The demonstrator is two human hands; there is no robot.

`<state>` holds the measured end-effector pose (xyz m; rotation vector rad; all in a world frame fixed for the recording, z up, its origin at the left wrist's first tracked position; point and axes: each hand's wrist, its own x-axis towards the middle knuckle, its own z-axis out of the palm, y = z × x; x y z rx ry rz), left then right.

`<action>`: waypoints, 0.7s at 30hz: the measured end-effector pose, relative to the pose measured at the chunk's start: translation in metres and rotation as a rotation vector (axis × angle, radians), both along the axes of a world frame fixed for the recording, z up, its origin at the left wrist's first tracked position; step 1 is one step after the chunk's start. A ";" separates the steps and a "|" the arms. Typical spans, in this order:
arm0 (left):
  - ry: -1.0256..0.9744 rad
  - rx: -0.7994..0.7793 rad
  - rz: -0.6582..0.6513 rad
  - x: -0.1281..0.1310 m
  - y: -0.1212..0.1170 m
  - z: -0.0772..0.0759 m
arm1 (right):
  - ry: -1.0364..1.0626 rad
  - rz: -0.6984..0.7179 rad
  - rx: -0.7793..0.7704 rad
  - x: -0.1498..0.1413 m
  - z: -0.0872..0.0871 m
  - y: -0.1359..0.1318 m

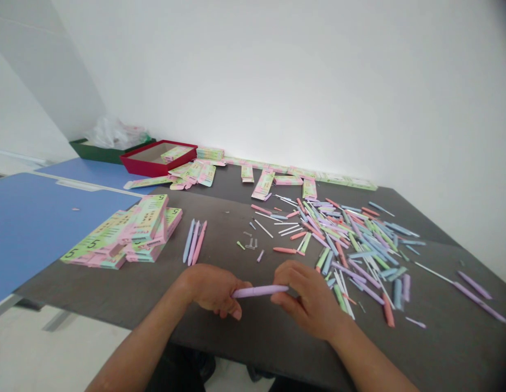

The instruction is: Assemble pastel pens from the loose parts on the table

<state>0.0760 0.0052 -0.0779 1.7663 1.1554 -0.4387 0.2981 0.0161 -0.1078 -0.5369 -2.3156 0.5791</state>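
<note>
A purple pen (pixel 258 291) is held level above the front of the dark table, one end in each hand. My left hand (pixel 218 291) closes around its left end, and that tip is hidden by the fingers. The thumb and fingers of my right hand (pixel 304 296) pinch the right end. Beyond my left hand lie three pens side by side: a blue pen (pixel 189 241), a purple pen (pixel 194 243) and a red pen (pixel 199 243). To the right of my right hand spreads a loose heap of pastel pen parts (pixel 359 239) with white refills among them.
Green-and-pink boxes (pixel 144 220) are stacked at the left. Behind them stand a red tray (pixel 146 166) and a green tray (pixel 97 152) with a plastic bag (pixel 116 133). Flattened cartons (pixel 263 183) lie along the wall. Small clear pieces (pixel 250 243) lie mid-table.
</note>
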 end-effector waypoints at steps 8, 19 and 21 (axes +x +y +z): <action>-0.024 0.002 -0.017 -0.002 0.001 -0.004 | 0.043 0.064 -0.002 0.002 0.002 -0.004; 0.013 0.014 -0.045 -0.001 0.001 -0.001 | -0.004 -0.025 -0.014 0.003 -0.003 -0.003; 0.011 0.030 -0.055 -0.002 0.002 -0.002 | 0.009 -0.004 0.002 0.004 -0.001 -0.005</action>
